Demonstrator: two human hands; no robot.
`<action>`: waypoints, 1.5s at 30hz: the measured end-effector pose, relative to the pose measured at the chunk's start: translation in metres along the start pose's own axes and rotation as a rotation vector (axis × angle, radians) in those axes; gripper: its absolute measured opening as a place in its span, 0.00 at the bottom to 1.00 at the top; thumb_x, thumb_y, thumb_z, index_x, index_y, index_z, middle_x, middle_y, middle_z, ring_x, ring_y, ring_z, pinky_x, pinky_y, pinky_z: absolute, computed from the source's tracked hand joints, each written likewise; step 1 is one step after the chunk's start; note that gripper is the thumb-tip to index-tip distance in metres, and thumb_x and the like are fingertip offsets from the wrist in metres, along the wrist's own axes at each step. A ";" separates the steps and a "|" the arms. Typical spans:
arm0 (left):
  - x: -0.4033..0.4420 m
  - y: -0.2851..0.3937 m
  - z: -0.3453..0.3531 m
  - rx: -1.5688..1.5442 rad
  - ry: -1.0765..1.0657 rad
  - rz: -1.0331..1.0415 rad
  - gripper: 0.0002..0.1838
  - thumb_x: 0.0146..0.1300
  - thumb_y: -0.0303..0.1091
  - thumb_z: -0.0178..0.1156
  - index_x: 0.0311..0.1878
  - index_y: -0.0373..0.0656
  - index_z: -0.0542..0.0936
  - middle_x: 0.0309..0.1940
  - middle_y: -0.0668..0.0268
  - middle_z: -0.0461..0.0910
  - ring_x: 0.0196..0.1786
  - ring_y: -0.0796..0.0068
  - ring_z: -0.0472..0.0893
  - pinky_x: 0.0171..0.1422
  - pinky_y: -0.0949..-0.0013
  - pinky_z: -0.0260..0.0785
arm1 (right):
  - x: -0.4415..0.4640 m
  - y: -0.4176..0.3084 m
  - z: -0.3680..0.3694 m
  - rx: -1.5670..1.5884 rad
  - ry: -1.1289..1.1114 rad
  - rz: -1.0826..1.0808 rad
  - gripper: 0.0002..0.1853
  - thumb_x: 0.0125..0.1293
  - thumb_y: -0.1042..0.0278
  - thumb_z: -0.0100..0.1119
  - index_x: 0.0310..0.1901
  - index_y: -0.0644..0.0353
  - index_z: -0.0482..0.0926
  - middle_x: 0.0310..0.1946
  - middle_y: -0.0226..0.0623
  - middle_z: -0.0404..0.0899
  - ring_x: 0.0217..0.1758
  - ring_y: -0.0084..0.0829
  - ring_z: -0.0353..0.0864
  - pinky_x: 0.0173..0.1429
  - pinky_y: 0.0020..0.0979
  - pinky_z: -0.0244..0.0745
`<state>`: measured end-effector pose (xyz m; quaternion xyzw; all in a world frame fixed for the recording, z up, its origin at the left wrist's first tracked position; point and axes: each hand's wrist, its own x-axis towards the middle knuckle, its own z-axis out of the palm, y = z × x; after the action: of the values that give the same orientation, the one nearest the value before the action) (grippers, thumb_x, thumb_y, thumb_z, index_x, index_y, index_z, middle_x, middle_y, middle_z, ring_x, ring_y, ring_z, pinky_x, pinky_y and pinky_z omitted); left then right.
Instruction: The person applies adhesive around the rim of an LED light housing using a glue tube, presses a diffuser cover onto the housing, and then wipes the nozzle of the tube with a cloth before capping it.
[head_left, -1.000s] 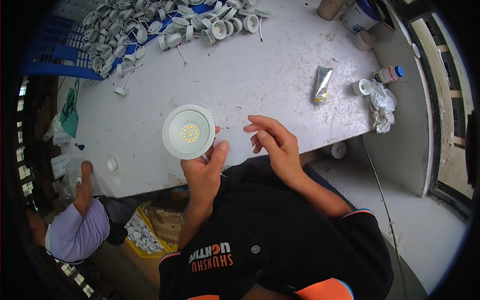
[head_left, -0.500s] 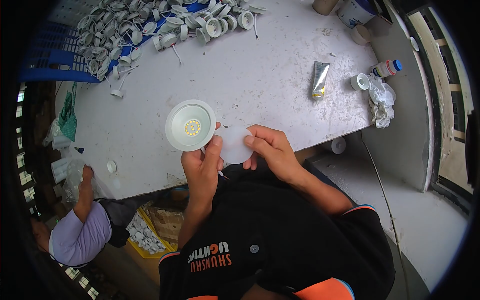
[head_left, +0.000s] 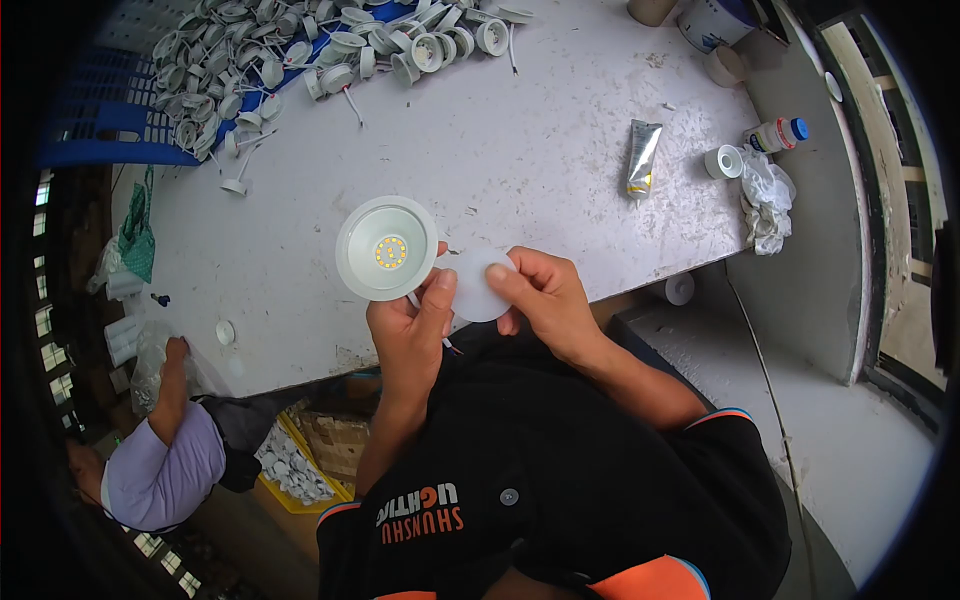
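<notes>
My left hand [head_left: 408,325] is closed around the rim of a white round downlight housing [head_left: 362,250]. Its open face points up, and a ring of yellow LED chips [head_left: 390,252] shows at the bottom. A short cable [head_left: 447,343] hangs out below the left thumb. My right hand [head_left: 545,300] pinches a thin, translucent white diffuser disc [head_left: 477,290] between thumb and fingers. The disc is beside the housing, with its left edge close to my left thumb. Fingers under both parts are mostly hidden.
Many small lamp parts [head_left: 345,47] with wires fill the far left around a blue basket [head_left: 120,120]. A silver tube [head_left: 643,160], a white cup-like part [head_left: 723,162] and a blue-capped bottle [head_left: 775,135] stand right. A co-worker [head_left: 165,465] is at left, near a yellow bin [head_left: 290,470].
The right thumb has moved slightly inward over the disc, and the disc looks more turned. The housing stays in the left hand. The whole view has shifted only slightly.
</notes>
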<state>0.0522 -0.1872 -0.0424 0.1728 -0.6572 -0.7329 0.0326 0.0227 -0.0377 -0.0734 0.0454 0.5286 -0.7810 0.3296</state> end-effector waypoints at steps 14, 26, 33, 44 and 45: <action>0.003 -0.027 -0.016 0.045 -0.010 0.056 0.16 0.62 0.27 0.59 0.52 0.34 0.74 0.26 0.72 0.71 0.22 0.90 0.63 0.23 0.83 0.53 | -0.011 -0.006 0.006 -0.967 0.056 -0.782 0.27 0.44 0.69 0.75 0.48 0.58 0.76 0.55 0.43 0.70 0.57 0.42 0.73 0.54 0.35 0.74; -0.010 -0.009 -0.022 -0.316 -0.287 0.014 0.31 0.68 0.57 0.40 0.48 0.33 0.73 0.28 0.67 0.76 0.19 0.87 0.63 0.22 0.80 0.53 | -0.012 -0.026 -0.006 -0.571 0.238 -0.713 0.26 0.49 0.71 0.68 0.52 0.58 0.75 0.60 0.43 0.67 0.64 0.38 0.65 0.65 0.37 0.62; -0.015 -0.011 -0.024 -0.124 -0.227 0.007 0.31 0.70 0.57 0.37 0.56 0.34 0.68 0.34 0.65 0.75 0.27 0.84 0.70 0.26 0.81 0.58 | -0.017 -0.035 0.015 -0.792 0.086 -0.844 0.27 0.47 0.70 0.72 0.52 0.59 0.77 0.62 0.46 0.65 0.65 0.40 0.65 0.66 0.39 0.62; -0.024 -0.015 -0.031 -0.098 -0.311 0.002 0.33 0.70 0.60 0.31 0.54 0.37 0.69 0.32 0.67 0.73 0.27 0.83 0.68 0.28 0.79 0.59 | -0.007 -0.030 0.024 -0.957 -0.041 -0.917 0.24 0.46 0.65 0.72 0.50 0.52 0.81 0.61 0.44 0.68 0.63 0.43 0.66 0.62 0.40 0.65; -0.024 -0.015 -0.031 -0.086 -0.313 -0.009 0.33 0.70 0.60 0.30 0.53 0.37 0.69 0.32 0.67 0.73 0.27 0.84 0.68 0.29 0.79 0.59 | -0.007 -0.030 0.024 -0.969 -0.045 -0.923 0.24 0.47 0.64 0.71 0.49 0.52 0.82 0.61 0.44 0.68 0.63 0.43 0.65 0.62 0.40 0.64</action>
<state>0.0870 -0.2082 -0.0545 0.0580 -0.6216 -0.7784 -0.0659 0.0179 -0.0483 -0.0361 -0.3551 0.7778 -0.5167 -0.0445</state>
